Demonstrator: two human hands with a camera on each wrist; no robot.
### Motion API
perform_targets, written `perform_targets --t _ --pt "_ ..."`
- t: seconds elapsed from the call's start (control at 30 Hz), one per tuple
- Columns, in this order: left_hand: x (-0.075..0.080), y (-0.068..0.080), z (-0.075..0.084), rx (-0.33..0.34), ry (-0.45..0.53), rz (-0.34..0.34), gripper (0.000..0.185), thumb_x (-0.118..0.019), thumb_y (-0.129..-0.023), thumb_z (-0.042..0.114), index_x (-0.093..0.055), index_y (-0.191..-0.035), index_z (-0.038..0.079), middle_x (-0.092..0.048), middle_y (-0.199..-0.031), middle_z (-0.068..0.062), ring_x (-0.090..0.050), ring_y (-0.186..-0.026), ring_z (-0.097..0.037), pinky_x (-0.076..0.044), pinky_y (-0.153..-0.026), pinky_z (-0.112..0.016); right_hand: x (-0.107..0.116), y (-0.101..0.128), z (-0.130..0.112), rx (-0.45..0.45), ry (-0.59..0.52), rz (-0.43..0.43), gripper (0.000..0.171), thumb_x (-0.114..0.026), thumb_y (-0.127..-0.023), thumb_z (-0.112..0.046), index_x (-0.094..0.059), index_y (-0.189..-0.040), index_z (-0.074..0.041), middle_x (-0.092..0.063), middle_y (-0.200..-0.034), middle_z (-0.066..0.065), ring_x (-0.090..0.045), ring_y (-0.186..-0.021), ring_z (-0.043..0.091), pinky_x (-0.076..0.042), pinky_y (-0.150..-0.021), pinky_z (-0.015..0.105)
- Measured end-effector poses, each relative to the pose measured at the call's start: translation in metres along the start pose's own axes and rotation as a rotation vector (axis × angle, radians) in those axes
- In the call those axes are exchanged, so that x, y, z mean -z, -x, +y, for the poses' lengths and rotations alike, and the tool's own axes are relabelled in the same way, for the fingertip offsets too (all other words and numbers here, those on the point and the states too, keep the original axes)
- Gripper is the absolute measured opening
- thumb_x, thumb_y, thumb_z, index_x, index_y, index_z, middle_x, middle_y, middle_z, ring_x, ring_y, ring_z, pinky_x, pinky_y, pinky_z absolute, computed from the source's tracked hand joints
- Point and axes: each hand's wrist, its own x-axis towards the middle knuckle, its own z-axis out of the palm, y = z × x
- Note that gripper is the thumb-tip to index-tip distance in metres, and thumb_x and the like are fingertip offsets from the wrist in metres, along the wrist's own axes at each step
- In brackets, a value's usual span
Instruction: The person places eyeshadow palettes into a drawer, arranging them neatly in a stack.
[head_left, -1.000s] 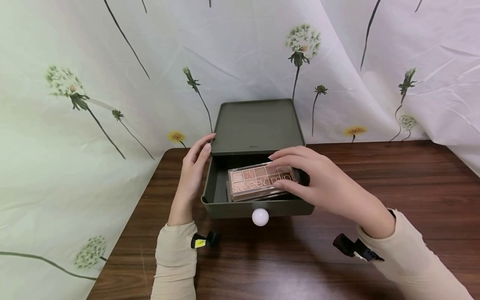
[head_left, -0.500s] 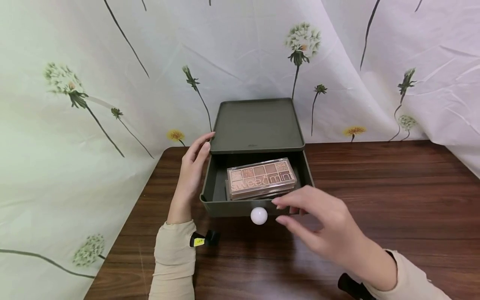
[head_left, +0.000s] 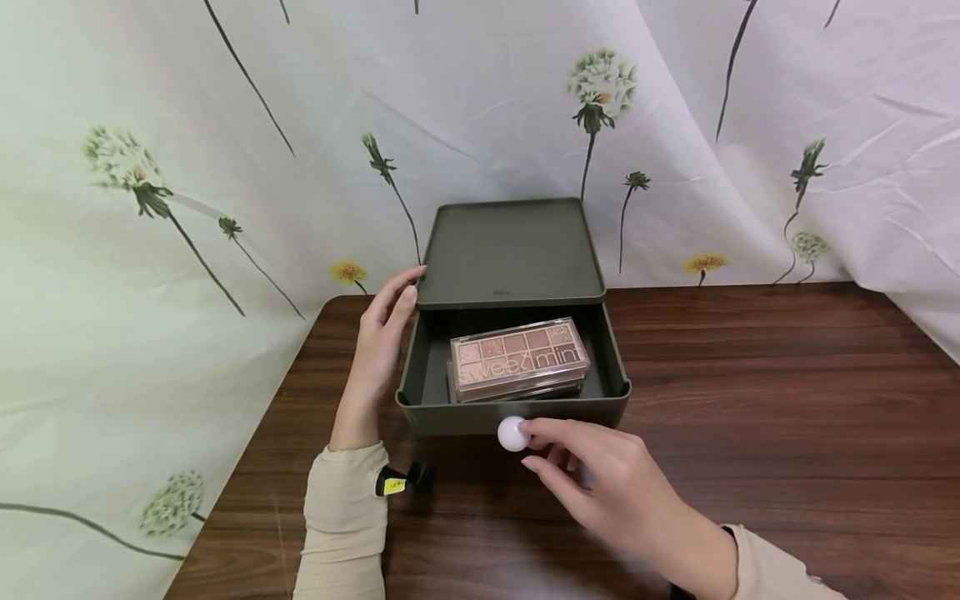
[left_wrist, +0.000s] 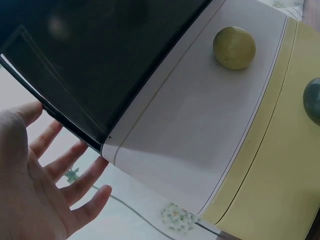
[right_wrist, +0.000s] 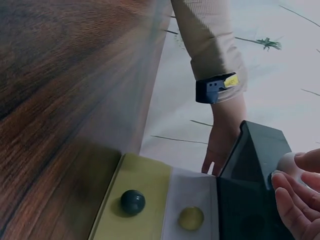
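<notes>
A dark green drawer [head_left: 431,418] stands pulled out beneath the green top of its cabinet [head_left: 512,250]. Inside it lies an eyeshadow palette [head_left: 521,362] with a clear lid and "sweet mini" lettering, resting on another case beneath. My right hand [head_left: 615,483] has its thumb and fingertips at the white round knob [head_left: 512,434] on the drawer front; in the right wrist view they lie about that knob [right_wrist: 287,163]. My left hand [head_left: 377,342] steadies the cabinet's left side, fingertips against it; the left wrist view shows its fingers [left_wrist: 80,177] spread along the edge.
Below the green drawer are a white drawer [left_wrist: 175,115] with a yellow knob [left_wrist: 234,48] and a yellow drawer [right_wrist: 142,175] with a dark green knob [right_wrist: 132,202]. The cabinet stands on a dark wooden table [head_left: 750,400], before a flower-printed cloth [head_left: 502,100].
My right hand has moved from over the palette, down and left, to the white knob. The palette is now fully uncovered. The left hand stays at the cabinet's side.
</notes>
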Motion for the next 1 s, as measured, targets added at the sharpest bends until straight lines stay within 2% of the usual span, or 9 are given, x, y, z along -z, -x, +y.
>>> perform_targets --t 0.27,0.5,0.77,1.0 --pt "-0.001 0.001 -0.002 -0.004 0.009 0.008 0.041 -0.048 -0.106 0.027 -0.055 -0.142 0.010 -0.054 -0.130 0.001 -0.048 -0.105 -0.014 -0.042 -0.090 -0.029 -0.011 0.000 0.002 -0.048 -0.034 0.010 0.028 -0.061 -0.100 -0.027 -0.064 -0.116 -0.005 -0.072 -0.091 0.001 -0.064 -0.069 0.003 -0.050 -0.061 0.014" --pt "-0.001 0.001 -0.003 -0.018 0.011 0.025 0.040 -0.048 -0.106 0.028 -0.056 -0.141 0.009 -0.054 -0.134 0.002 -0.048 -0.106 -0.013 -0.041 -0.090 -0.030 -0.015 -0.003 0.005 -0.037 -0.053 0.029 0.026 -0.062 -0.099 -0.025 -0.064 -0.114 -0.004 -0.072 -0.088 0.002 -0.066 -0.070 0.005 -0.052 -0.064 0.015" --pt "-0.001 -0.001 -0.002 -0.023 0.006 0.031 0.040 -0.048 -0.106 0.027 -0.056 -0.140 0.008 -0.056 -0.124 0.002 -0.049 -0.103 -0.015 -0.042 -0.090 -0.029 -0.015 -0.004 0.005 -0.034 -0.047 0.037 0.026 -0.063 -0.099 -0.025 -0.065 -0.114 -0.004 -0.072 -0.091 0.002 -0.067 -0.073 0.006 -0.052 -0.067 0.015" --pt "-0.002 -0.001 -0.004 -0.018 0.006 0.025 0.040 -0.048 -0.106 0.029 -0.056 -0.140 0.010 -0.055 -0.132 0.003 -0.048 -0.105 -0.014 -0.041 -0.090 -0.030 -0.016 -0.007 0.008 -0.044 -0.061 0.041 0.028 -0.063 -0.099 -0.024 -0.065 -0.116 -0.003 -0.072 -0.092 0.003 -0.067 -0.075 0.007 -0.053 -0.067 0.018"
